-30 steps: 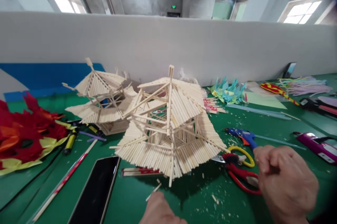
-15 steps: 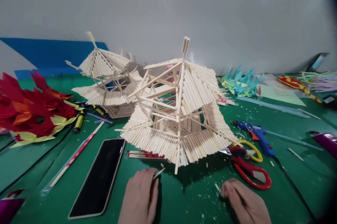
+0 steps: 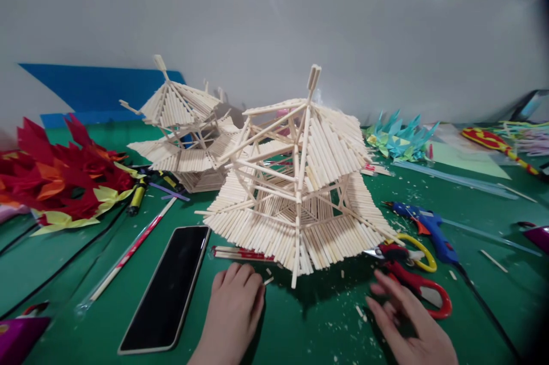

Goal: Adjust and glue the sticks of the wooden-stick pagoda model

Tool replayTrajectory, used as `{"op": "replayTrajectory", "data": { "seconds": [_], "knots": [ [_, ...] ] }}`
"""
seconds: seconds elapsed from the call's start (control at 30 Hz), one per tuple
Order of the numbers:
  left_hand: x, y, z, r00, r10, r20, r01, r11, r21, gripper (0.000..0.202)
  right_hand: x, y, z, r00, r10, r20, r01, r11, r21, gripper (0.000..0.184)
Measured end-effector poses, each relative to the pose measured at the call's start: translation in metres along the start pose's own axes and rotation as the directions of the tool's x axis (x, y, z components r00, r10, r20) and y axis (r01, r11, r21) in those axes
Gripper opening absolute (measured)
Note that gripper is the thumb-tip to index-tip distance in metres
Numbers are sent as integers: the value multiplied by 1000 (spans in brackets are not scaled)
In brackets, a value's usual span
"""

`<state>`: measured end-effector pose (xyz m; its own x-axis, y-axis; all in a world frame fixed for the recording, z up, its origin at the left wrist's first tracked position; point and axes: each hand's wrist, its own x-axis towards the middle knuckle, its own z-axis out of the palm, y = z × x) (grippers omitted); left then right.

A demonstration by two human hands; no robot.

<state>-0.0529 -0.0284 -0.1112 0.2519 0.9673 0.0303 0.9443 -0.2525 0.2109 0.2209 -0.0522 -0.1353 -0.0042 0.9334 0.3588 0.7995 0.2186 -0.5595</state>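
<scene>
A pavilion model made of thin wooden sticks (image 3: 278, 233) stands in front of me, part of its upper roof bare framework. My left hand (image 3: 238, 296) rests on the green table before it, fingers closed, with the short tip of a wooden stick piece (image 3: 269, 281) poking out by the thumb. To the right, my right hand (image 3: 405, 316) is open, thumb and fingers apart, with nothing visible between them. Small cut bits (image 3: 360, 312) lie just left of it. Red-handled scissors (image 3: 429, 290) are close beside that hand, under yellow-handled ones (image 3: 424, 256).
A second stick pavilion (image 3: 180, 107) stands behind left. A phone (image 3: 165, 290) lies left of my left hand. A blue glue gun (image 3: 429, 225) with its cord is at right. Red paper flowers (image 3: 72, 176) sit far left, blue paper ones (image 3: 401, 136) at back right.
My right hand has opened, moved slightly up and right, and left a small stick bit on the table. My left hand has turned palm-down over its stick piece. The view has shifted slightly left.
</scene>
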Motion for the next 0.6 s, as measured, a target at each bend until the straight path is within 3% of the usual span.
{"op": "replayTrajectory", "data": {
  "seconds": [0.03,0.17,0.3,0.4,0.47,0.6],
  "knots": [
    [0,0,0,1000,-3,6,3,1000,-3,24,1,-5,1,999,25,36,-25,999,21,20],
    [0,-6,0,1000,-20,-8,20,1000,-18,23,3,-24,10,981,101,168,-122,985,121,36],
    [-5,-18,0,997,-57,-58,54,996,-65,19,7,-43,24,987,93,130,-122,963,239,15],
    [-9,-27,2,989,-100,-111,86,988,-125,19,16,-58,32,983,-79,163,36,967,251,16],
    [-11,-30,4,981,-124,-149,98,981,-169,19,23,-70,38,951,-222,216,176,961,213,17],
    [-10,-33,7,966,-149,-212,98,967,-235,18,37,-89,58,930,-304,208,294,953,78,19]
  ]
}}
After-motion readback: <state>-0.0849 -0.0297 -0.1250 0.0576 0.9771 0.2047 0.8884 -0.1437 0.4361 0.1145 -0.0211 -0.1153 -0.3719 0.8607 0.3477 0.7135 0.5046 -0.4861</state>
